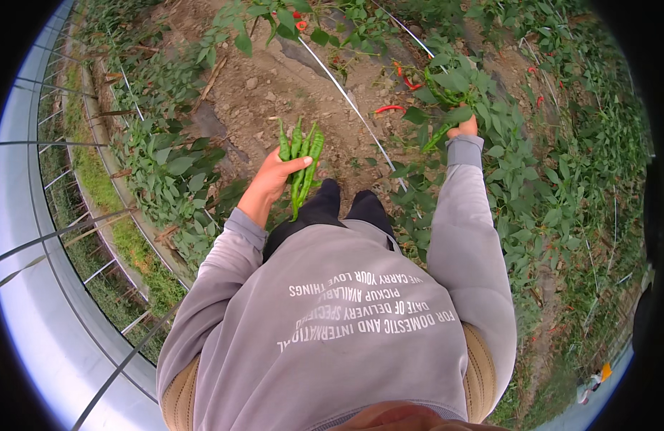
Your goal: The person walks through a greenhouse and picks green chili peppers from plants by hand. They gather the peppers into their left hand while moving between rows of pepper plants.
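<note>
In my left hand [278,173] is a bunch of several long green chili peppers [305,156], held upright with the thumb across them. My right hand [464,127] reaches into a leafy pepper plant [456,81]. Leaves cover most of its fingers. A green pepper [437,138] hangs just beside that hand, and another green pepper [432,86] shows above it among the leaves. Whether the right fingers grip a pepper or a stem cannot be made out. Red peppers [410,83] hang on the plant's left side, and a single red pepper [389,109] is lower down.
A white line [353,102] runs slantwise across the bare soil [246,102] between the plant rows. Pepper plants [170,167] stand at the left, with more plants [563,178] at the right. Greenhouse film [20,215] and dark cords [63,237] bound the far left.
</note>
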Available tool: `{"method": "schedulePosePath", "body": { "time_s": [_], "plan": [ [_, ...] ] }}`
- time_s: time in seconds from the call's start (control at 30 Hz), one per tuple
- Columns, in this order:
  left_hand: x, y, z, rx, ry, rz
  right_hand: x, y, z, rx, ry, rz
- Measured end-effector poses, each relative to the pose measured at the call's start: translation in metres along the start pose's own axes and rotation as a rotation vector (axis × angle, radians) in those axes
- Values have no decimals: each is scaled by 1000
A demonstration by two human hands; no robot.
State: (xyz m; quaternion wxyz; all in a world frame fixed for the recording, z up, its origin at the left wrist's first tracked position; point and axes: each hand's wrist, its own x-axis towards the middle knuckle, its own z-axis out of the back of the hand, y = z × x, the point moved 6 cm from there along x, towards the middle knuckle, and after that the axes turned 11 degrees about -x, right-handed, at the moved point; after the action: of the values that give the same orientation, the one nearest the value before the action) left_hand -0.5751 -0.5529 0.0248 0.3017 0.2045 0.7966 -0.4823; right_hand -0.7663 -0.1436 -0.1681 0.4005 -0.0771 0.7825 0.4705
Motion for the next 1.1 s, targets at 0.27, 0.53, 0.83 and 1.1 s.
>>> {"method": "schedulePosePath", "body": {
  "time_s": [0.27,0.53,0.83,1.1],
  "plan": [
    [11,-2,-9,12,40,28,-67,24,-41,653,717,-186],
    [13,-3,-25,43,69,26,-72,-49,-34,-143,219,-225],
    [5,-1,-6,50,-41,22,-8,-15,31,-155,-172,-28],
    [-15,4,7,40,-108,4,99,62,44,-1132,41,187]
  ]
}}
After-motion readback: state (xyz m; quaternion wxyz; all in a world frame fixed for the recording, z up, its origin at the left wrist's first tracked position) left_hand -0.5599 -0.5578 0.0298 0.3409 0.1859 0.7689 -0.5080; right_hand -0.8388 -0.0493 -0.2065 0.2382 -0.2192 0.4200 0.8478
